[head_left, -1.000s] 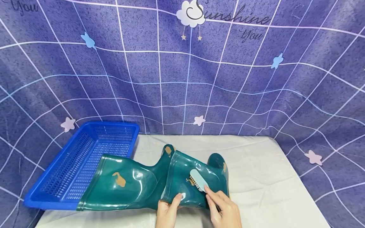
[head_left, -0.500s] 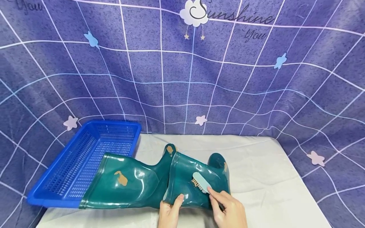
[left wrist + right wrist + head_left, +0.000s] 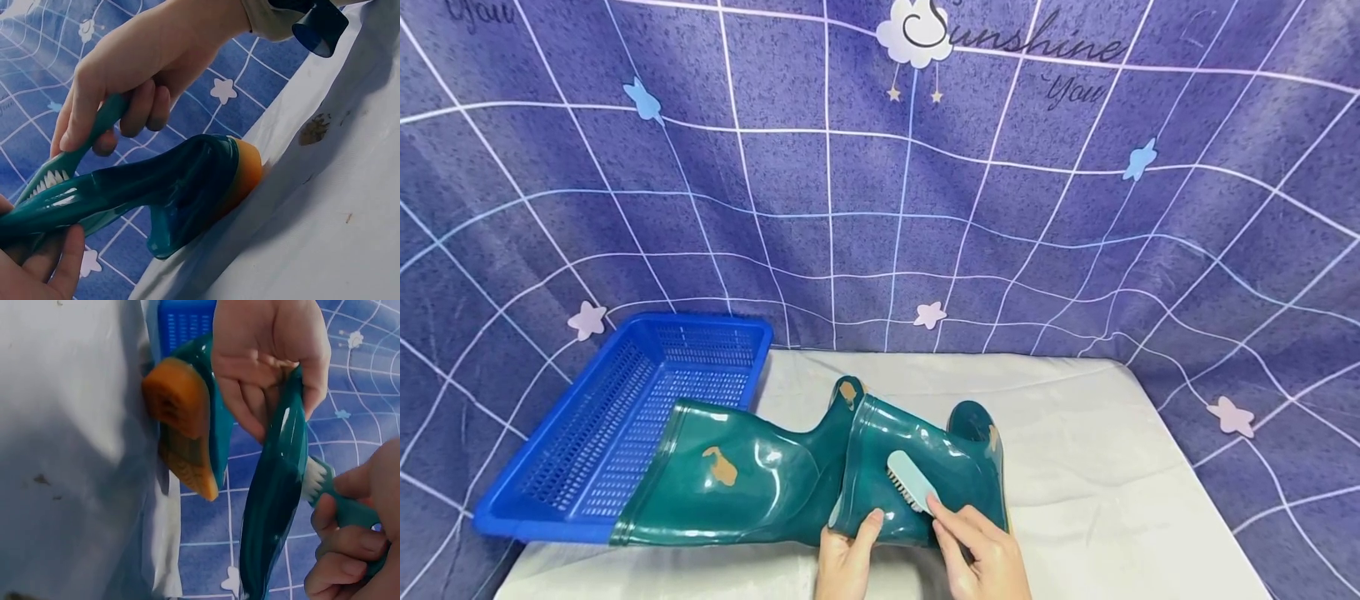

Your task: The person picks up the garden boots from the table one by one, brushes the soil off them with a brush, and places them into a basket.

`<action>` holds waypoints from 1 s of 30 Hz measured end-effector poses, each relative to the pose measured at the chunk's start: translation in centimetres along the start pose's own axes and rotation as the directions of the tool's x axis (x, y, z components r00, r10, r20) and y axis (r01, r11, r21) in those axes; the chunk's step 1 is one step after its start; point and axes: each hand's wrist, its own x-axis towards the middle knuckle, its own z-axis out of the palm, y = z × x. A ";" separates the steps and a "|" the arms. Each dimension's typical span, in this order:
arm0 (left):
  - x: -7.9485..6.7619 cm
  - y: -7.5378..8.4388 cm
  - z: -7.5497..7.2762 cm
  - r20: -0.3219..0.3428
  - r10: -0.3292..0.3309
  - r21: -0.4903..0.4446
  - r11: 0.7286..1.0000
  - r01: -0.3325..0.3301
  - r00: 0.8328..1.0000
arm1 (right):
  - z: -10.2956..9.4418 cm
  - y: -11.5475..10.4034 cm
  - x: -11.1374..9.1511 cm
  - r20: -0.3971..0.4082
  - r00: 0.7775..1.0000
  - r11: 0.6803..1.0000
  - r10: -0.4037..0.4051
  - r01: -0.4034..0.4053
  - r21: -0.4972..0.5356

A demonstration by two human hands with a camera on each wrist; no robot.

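A green rubber rain boot (image 3: 966,467) lies on its side near the front of the table. My left hand (image 3: 844,562) grips its shaft close to the top opening, thumb on the upper face, fingers beneath. In my right hand (image 3: 981,550) is the handle of a small pale-green scrub brush (image 3: 912,479), its bristles against the shaft. The left wrist view shows the white bristles (image 3: 50,181) at the green surface. A second green boot (image 3: 760,479) lies to the left, a tan mud patch (image 3: 722,468) on its shaft, its foot partly covered by the first boot.
A blue perforated plastic basket (image 3: 625,442) stands at the left; the second boot's shaft overlaps its near right corner. White cloth (image 3: 1090,467) covers the table, with small brown crumbs (image 3: 315,128) on it. A purple-blue patterned curtain (image 3: 865,192) hangs behind.
The brush slides back and forth over the shaft, most recently leftward with my right hand. The brown patch seen beside its bristles earlier no longer shows. My left hand keeps its grip.
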 end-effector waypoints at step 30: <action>0.5 0.2 -0.7 -0.042 -0.062 0.047 0.997 0.064 0.997 | 0.5 0.7 -0.2 0.016 0.998 0.994 -0.057 0.058 -0.091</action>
